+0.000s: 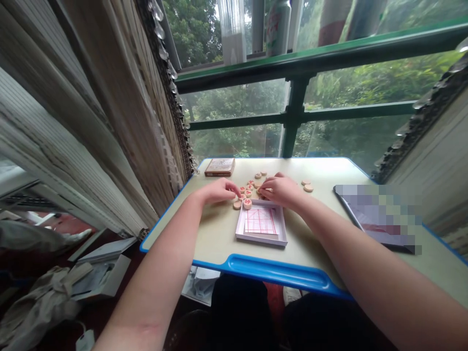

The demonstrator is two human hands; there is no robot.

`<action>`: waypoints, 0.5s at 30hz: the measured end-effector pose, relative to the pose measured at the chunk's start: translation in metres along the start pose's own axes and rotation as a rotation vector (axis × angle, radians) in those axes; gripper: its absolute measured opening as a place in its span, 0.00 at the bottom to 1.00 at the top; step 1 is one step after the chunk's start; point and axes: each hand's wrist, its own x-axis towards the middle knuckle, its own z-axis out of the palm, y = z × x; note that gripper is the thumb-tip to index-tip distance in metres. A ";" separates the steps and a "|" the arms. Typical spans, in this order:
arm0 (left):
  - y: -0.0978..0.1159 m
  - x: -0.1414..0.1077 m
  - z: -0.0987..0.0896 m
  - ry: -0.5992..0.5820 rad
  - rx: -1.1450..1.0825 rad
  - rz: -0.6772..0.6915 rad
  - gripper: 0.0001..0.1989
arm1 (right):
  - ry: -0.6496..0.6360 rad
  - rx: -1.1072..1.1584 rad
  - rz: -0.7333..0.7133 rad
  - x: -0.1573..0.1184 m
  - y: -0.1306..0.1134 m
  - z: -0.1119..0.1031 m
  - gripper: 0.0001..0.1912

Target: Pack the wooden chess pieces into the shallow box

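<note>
Round wooden Chinese chess pieces lie in a loose cluster on the table, several with red characters facing up. My left hand [220,190] reaches in from the left with its fingers apart, the fingertips at a piece beside the box corner. One red-marked piece [247,204] rests at the far left corner of a shallow white box tray [262,240]. A folded paper board [260,222] with red grid lines lies inside the tray. My right hand [278,189] is closed over pieces just behind the tray, its fingertips on a wooden piece [259,191]; its palm hides others.
The cream table [215,234] has a blue rim with a moulded groove [278,273] at the front. At the back left lies a brown printed box [220,166]. Two loose pieces [308,187] sit right of my hand. A tablet [376,219] lies at the right.
</note>
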 end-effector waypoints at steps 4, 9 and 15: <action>-0.002 -0.004 -0.003 -0.112 0.068 -0.055 0.13 | -0.025 -0.016 0.079 0.001 -0.002 0.000 0.12; -0.003 -0.006 -0.005 -0.125 0.139 -0.069 0.19 | -0.031 0.007 0.212 0.002 -0.003 0.001 0.10; -0.005 -0.005 -0.004 -0.111 0.106 -0.053 0.18 | -0.025 0.016 0.222 0.002 -0.004 0.002 0.10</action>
